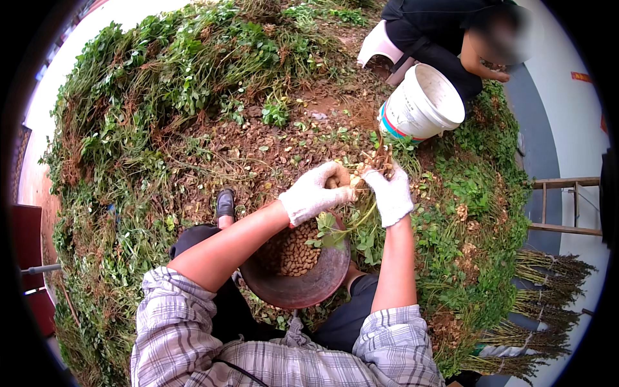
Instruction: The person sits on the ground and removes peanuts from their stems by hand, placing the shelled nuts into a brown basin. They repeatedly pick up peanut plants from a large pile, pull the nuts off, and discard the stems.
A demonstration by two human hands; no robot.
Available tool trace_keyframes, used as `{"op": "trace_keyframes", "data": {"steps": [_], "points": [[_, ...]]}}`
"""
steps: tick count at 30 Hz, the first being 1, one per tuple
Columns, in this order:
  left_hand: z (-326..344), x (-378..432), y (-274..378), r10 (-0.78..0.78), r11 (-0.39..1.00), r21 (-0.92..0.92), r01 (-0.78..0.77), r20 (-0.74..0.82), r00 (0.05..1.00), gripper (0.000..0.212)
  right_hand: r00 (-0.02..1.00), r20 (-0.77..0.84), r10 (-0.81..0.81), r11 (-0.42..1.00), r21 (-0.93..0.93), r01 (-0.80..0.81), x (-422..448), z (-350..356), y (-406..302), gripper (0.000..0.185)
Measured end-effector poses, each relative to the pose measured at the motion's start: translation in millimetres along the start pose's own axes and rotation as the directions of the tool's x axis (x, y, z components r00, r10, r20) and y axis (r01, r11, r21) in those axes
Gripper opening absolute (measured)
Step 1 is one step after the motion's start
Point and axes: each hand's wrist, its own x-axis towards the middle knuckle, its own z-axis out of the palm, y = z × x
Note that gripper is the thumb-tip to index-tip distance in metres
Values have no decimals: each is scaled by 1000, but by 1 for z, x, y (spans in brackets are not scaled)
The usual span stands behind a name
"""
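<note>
My right hand (390,192), in a white knit glove, is closed around the base of a peanut plant (376,159), whose roots and pods stick out above the fingers. Green stems and leaves of the plant hang down toward the bowl. Beside it my left hand (320,188), gloved the same way, has its curled fingers against the pods, with some peanuts in its grasp. Below the hands, between my knees, sits a dark round bowl (333,278) with loose unshelled peanuts (297,254) inside. My left forearm hides part of the bowl.
A white plastic bucket (408,109) stands tilted ahead to the right, near a co-worker (435,48) by a pale plastic stool (379,43). Piled peanut plants (159,72) lie ahead and left, more at right. A wooden ladder (563,226) and tied dry bundles (541,290) are by the wall.
</note>
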Motion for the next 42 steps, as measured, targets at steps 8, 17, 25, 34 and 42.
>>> {"op": "trace_keyframes", "data": {"steps": [8,17,25,34,42], "points": [[1,2,1,-161,947,-285,150,-15,987,19,988,3,-155,880,-455,139,-3,11,0,45],[-1,2,-12,-161,964,-192,182,121,980,20,990,-50,-134,859,-503,91,0,8,-3,55],[2,0,-9,-135,964,-199,174,197,971,21,974,-76,-212,788,-603,124,6,2,14,62],[3,-3,2,-87,926,-342,161,222,971,22,982,-92,-164,801,-593,78,5,2,7,62],[3,-2,-5,-96,864,-465,194,227,969,16,987,-78,-140,857,-509,81,6,2,10,60]]}}
